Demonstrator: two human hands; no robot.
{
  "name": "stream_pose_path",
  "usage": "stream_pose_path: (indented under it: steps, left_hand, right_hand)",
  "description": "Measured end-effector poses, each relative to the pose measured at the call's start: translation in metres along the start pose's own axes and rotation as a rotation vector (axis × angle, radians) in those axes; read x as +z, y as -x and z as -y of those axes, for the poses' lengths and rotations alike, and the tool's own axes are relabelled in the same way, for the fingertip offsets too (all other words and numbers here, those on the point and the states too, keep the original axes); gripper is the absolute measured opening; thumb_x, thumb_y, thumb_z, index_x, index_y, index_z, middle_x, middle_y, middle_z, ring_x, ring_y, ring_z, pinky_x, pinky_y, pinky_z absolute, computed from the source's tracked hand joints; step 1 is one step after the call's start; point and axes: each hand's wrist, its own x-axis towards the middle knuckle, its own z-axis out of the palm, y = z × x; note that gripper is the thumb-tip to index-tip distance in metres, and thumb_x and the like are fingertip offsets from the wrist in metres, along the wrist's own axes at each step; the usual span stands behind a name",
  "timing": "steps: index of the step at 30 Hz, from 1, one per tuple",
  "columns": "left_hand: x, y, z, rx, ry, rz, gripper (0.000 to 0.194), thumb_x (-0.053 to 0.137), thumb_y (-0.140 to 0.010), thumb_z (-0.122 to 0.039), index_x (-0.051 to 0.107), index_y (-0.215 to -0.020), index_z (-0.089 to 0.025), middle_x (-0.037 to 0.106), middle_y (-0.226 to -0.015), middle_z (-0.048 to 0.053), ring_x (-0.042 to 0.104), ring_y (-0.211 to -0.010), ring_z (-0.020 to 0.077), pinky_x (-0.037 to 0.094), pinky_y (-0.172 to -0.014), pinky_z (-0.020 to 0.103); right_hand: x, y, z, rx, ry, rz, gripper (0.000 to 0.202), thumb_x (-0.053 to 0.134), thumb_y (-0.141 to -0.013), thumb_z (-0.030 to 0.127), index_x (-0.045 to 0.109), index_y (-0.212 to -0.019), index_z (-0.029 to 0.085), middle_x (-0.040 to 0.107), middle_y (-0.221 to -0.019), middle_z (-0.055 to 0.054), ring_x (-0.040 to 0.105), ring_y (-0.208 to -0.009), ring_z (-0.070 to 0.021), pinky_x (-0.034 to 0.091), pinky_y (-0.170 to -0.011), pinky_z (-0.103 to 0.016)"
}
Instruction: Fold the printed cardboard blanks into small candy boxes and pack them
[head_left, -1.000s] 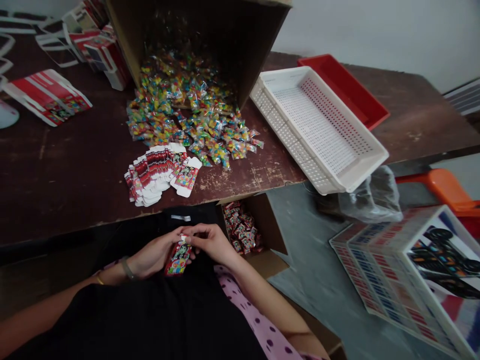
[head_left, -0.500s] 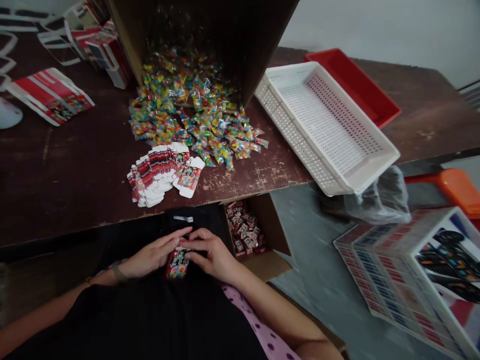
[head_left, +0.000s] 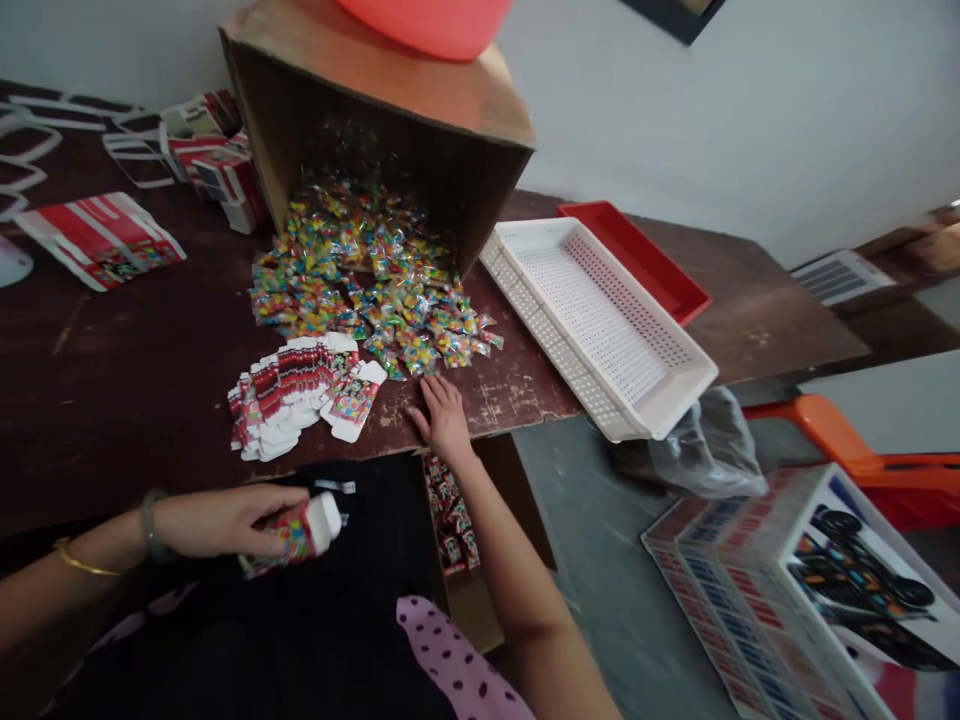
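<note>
In my left hand (head_left: 232, 520), over my lap, is a small printed candy box (head_left: 296, 535) with its white end flap standing open. My right hand (head_left: 444, 415) reaches onto the table edge, fingers spread and holding nothing. Its fingertips are just in front of the heap of small clear candy packets (head_left: 375, 270), which spills out of a tipped cardboard carton (head_left: 480, 110). To the left of that hand lies a fanned stack of flat candy boxes (head_left: 285, 390), with one loose flat box (head_left: 354, 400) at its right end.
Below the table edge, a carton of finished-looking small boxes (head_left: 450, 520) stands under my right forearm. A white perforated basket (head_left: 600, 320) and a red tray (head_left: 645, 260) are at right. An orange chair (head_left: 832, 435) and a tall crate (head_left: 750, 570) stand beyond. A red-striped carton (head_left: 105, 240) lies at left.
Both hands were together on the box; now they are apart. My left hand has shifted left with the box, its flap open. My right hand has moved up to the table. The view has tilted up.
</note>
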Motion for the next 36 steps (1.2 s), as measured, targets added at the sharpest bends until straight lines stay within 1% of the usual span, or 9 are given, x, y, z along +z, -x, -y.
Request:
stream_pose_path:
  steps: [2, 6, 13, 16, 23, 27, 30, 33, 36]
  left_hand:
    - [0.004, -0.01, -0.001, 0.0, 0.171, -0.025, 0.028, 0.069, -0.082, -0.037, 0.07, -0.105, -0.021, 0.071, -0.095, 0.009, 0.066, -0.083, 0.0243, 0.056, -0.069, 0.032]
    - [0.019, -0.042, 0.003, 0.08, 0.399, -0.165, 0.037, 0.066, -0.085, -0.036, 0.057, -0.118, -0.021, 0.065, -0.106, 0.011, 0.065, -0.089, 0.0258, 0.058, -0.066, 0.034]
    - [0.05, -0.073, 0.002, 0.105, 0.371, -0.204, 0.049, 0.074, -0.079, -0.029, 0.055, -0.123, -0.021, 0.067, -0.094, 0.007, 0.064, -0.077, 0.0208, 0.055, -0.06, 0.029]
    - [0.054, -0.072, -0.001, 0.116, 0.304, -0.255, 0.043, 0.075, -0.077, -0.029, 0.059, -0.116, -0.019, 0.065, -0.09, 0.005, 0.062, -0.076, 0.0194, 0.053, -0.059, 0.027]
    - [0.048, -0.059, 0.008, 0.127, 0.131, -0.356, 0.038, 0.071, -0.079, -0.039, 0.064, -0.11, -0.018, 0.063, -0.081, 0.003, 0.058, -0.072, 0.0193, 0.046, -0.05, 0.022]
    - [0.049, -0.056, 0.011, 0.119, 0.103, -0.361, 0.043, 0.07, -0.078, -0.048, 0.066, -0.107, -0.017, 0.063, -0.078, 0.003, 0.057, -0.069, 0.0193, 0.048, -0.051, 0.024]
    - [0.048, -0.056, 0.008, 0.081, 0.227, -0.393, 0.054, 0.055, -0.083, -0.065, 0.069, -0.093, -0.013, 0.065, -0.072, 0.006, 0.06, -0.067, 0.0219, 0.049, -0.052, 0.029]
    - [0.046, -0.057, 0.003, 0.038, 0.379, -0.396, 0.061, 0.047, -0.085, -0.068, 0.07, -0.095, -0.012, 0.069, -0.072, 0.008, 0.063, -0.068, 0.0237, 0.049, -0.049, 0.029]
    - [0.045, -0.059, -0.001, 0.013, 0.437, -0.375, 0.055, 0.056, -0.082, -0.061, 0.07, -0.099, -0.01, 0.071, -0.075, 0.009, 0.063, -0.066, 0.0232, 0.047, -0.046, 0.028]
  right_hand:
    - [0.01, 0.032, 0.018, -0.013, -0.029, 0.002, 0.062, 0.061, -0.089, 0.042, 0.046, -0.142, 0.013, 0.047, -0.145, -0.018, 0.035, -0.136, -0.0324, 0.029, -0.111, -0.052]
    - [0.01, 0.077, 0.05, -0.004, -0.348, -0.044, 0.03, 0.05, -0.095, 0.024, 0.065, -0.12, 0.023, 0.066, -0.119, -0.011, 0.054, -0.115, -0.0241, 0.044, -0.099, -0.044]
    - [-0.032, 0.039, 0.093, 0.363, -0.992, -0.117, 0.032, 0.067, -0.084, 0.032, 0.062, -0.114, 0.023, 0.067, -0.093, -0.003, 0.064, -0.083, -0.0168, 0.052, -0.078, -0.029]
    - [-0.037, 0.022, 0.097, 0.309, -0.922, -0.078, 0.022, 0.068, -0.083, 0.03, 0.065, -0.103, 0.021, 0.066, -0.086, -0.002, 0.061, -0.076, -0.0151, 0.05, -0.072, -0.027]
    - [-0.046, 0.015, 0.096, -0.154, -0.388, 0.203, 0.017, 0.056, -0.093, 0.02, 0.072, -0.091, 0.021, 0.068, -0.082, -0.007, 0.052, -0.083, -0.0197, 0.044, -0.079, -0.031]
    - [-0.044, 0.017, 0.105, -0.183, -0.515, 0.262, 0.02, 0.053, -0.094, 0.021, 0.071, -0.102, 0.021, 0.07, -0.088, -0.007, 0.057, -0.084, -0.0187, 0.046, -0.08, -0.03]
    - [-0.03, 0.027, 0.112, -0.02, -0.801, 0.173, 0.027, 0.047, -0.096, 0.024, 0.066, -0.116, 0.023, 0.069, -0.107, -0.007, 0.061, -0.092, -0.0177, 0.048, -0.083, -0.03]
    - [-0.011, 0.038, 0.113, 0.382, -1.154, -0.027, 0.025, 0.06, -0.087, 0.033, 0.065, -0.11, 0.023, 0.067, -0.105, -0.005, 0.061, -0.081, -0.015, 0.051, -0.068, -0.026]
    - [0.003, 0.043, 0.113, 0.661, -1.508, 0.117, 0.033, 0.074, -0.074, 0.038, 0.066, -0.1, 0.02, 0.064, -0.082, -0.001, 0.053, -0.058, -0.0086, 0.046, -0.052, -0.019]
